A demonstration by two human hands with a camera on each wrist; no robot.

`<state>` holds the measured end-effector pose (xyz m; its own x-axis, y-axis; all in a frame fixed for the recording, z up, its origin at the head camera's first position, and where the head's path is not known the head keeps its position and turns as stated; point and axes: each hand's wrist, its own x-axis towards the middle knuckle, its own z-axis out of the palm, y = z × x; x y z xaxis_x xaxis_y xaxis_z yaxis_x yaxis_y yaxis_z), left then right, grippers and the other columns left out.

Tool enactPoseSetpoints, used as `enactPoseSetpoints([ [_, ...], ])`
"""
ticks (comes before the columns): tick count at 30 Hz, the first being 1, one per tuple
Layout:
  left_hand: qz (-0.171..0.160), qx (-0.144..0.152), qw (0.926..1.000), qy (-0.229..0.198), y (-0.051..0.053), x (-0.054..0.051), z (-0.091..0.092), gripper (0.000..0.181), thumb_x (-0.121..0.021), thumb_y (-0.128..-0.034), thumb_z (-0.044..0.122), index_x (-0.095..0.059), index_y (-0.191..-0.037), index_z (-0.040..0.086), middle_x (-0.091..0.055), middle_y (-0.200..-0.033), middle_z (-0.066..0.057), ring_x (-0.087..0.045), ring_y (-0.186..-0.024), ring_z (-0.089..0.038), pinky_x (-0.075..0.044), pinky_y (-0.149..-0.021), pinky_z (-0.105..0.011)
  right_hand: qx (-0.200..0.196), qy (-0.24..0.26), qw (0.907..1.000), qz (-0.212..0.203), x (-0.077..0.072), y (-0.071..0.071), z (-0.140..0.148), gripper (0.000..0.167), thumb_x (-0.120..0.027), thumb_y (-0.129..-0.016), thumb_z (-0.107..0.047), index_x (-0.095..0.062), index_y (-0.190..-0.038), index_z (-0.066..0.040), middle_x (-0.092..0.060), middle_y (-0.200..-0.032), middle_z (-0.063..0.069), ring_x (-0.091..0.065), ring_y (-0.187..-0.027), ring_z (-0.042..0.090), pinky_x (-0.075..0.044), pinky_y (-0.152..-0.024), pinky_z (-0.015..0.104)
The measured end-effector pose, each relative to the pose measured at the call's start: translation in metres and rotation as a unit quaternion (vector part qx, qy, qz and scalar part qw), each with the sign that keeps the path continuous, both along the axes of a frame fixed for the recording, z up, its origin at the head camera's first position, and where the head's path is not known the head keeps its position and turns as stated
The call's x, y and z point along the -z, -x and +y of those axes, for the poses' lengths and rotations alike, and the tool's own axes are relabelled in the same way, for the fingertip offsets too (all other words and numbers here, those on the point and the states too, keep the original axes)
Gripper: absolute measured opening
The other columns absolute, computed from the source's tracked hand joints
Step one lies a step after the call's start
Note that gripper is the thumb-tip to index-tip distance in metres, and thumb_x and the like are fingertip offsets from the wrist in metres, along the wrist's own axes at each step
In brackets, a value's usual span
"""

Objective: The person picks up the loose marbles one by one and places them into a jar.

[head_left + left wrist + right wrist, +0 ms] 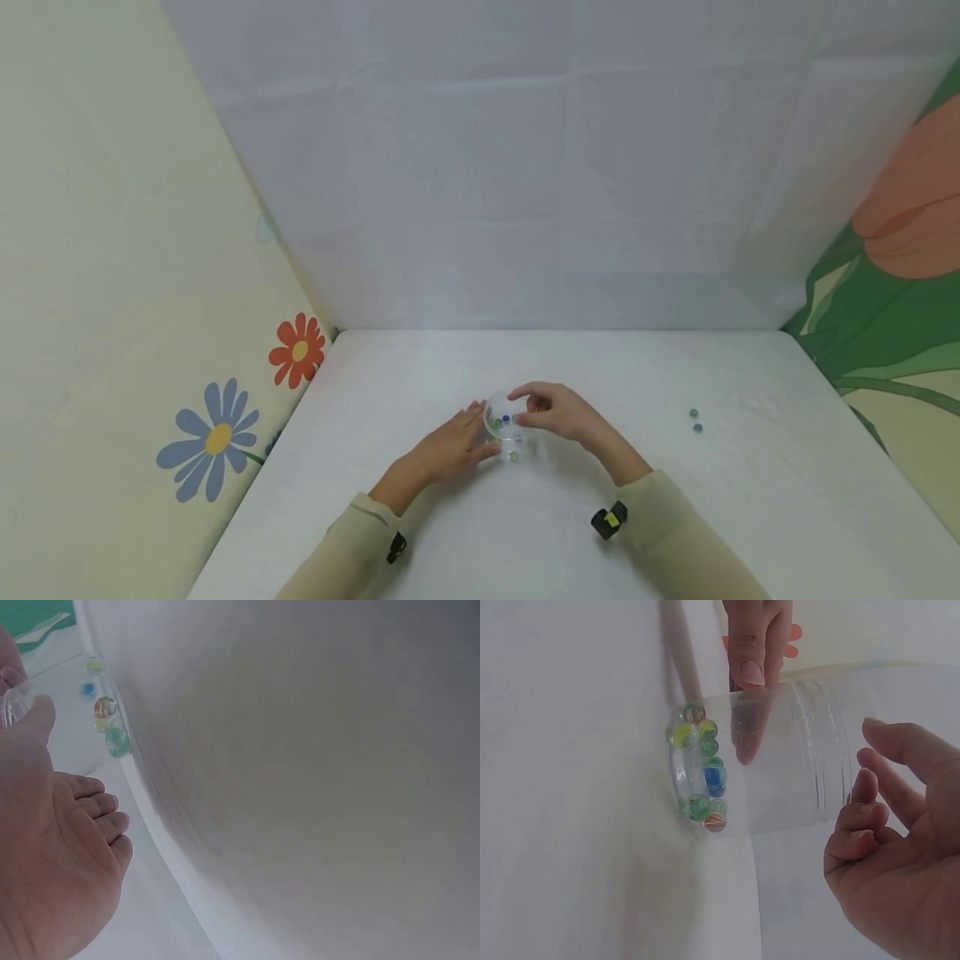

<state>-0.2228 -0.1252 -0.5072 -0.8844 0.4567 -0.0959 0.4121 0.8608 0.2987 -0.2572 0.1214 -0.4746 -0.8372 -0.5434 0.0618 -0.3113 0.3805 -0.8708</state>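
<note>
A clear plastic jar [510,432] stands upright on the table. Several glass marbles [714,780], green, yellow, blue and reddish-striped, lie at its bottom. My left hand [450,446] holds the jar's left side, its thumb [41,716] on the near wall and its fingers toward the far side. Over the jar's mouth is my right hand [558,410], with thumb and index finger apart and the other fingers bent. In the right wrist view, no marble shows between the fingertips of this right hand [900,825].
Two loose marbles, a green one [693,413] and a blue one [697,428], lie on the white table [750,500] to the right. A white backdrop [562,192] rises behind the table. Flower-patterned cloths hang at the left [112,292] and right [900,333].
</note>
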Motion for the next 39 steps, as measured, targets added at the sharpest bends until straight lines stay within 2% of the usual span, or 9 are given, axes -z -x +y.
enactPoseSetpoints([
  [8,0.002,-0.001,1.0,-0.003,0.001,0.001,0.001,0.084,-0.045,-0.1037,0.057,-0.022,-0.16,-0.001,-0.02,-0.167,-0.017,-0.015,-0.156,-0.031,-0.019,-0.127,-0.047,-0.005,-0.011,0.9998,0.017,-0.002,-0.002,0.005,0.037,-0.074,-0.094,-0.021,-0.068,-0.129,-0.011,-0.06,-0.09,0.0,-0.051,-0.077,0.016,-0.045,-0.063,0.024],
  [15,-0.001,-0.004,1.0,-0.004,0.001,0.001,0.003,0.083,-0.046,-0.1038,0.056,-0.021,-0.16,-0.001,-0.019,-0.167,-0.017,-0.015,-0.156,-0.031,-0.018,-0.127,-0.046,-0.004,-0.016,0.9996,0.023,-0.002,-0.002,0.016,0.04,-0.074,-0.094,-0.023,-0.066,-0.132,-0.01,-0.061,-0.091,0.001,-0.051,-0.077,0.016,-0.045,-0.063,0.024],
  [23,-0.001,-0.007,1.0,-0.001,0.002,0.002,0.005,0.084,-0.046,-0.1035,0.057,-0.021,-0.16,0.0,-0.02,-0.167,-0.017,-0.016,-0.156,-0.03,-0.018,-0.127,-0.045,0.021,-0.024,0.9994,0.013,-0.001,-0.001,0.037,0.038,-0.073,-0.095,-0.021,-0.067,-0.132,-0.015,-0.06,-0.093,0.002,-0.051,-0.079,0.018,-0.045,-0.065,0.027],
  [32,0.01,-0.005,0.9999,0.006,0.004,0.007,0.005,0.084,-0.045,-0.1037,0.056,-0.022,-0.159,-0.003,-0.02,-0.166,-0.018,-0.017,-0.155,-0.03,-0.019,-0.127,-0.044,0.036,-0.034,0.9986,0.018,0.004,0.004,0.06,0.041,-0.072,-0.096,-0.019,-0.064,-0.135,-0.011,-0.059,-0.092,0.004,-0.051,-0.079,0.02,-0.045,-0.064,0.028],
  [39,0.006,-0.009,0.9999,0.003,0.004,0.006,0.007,0.083,-0.045,-0.1039,0.056,-0.021,-0.16,-0.002,-0.02,-0.167,-0.017,-0.017,-0.155,-0.03,-0.019,-0.127,-0.044,0.048,-0.036,0.9981,0.014,0.008,0.004,0.072,0.042,-0.073,-0.095,-0.019,-0.065,-0.135,-0.014,-0.059,-0.093,0.003,-0.051,-0.078,0.019,-0.045,-0.063,0.025],
])
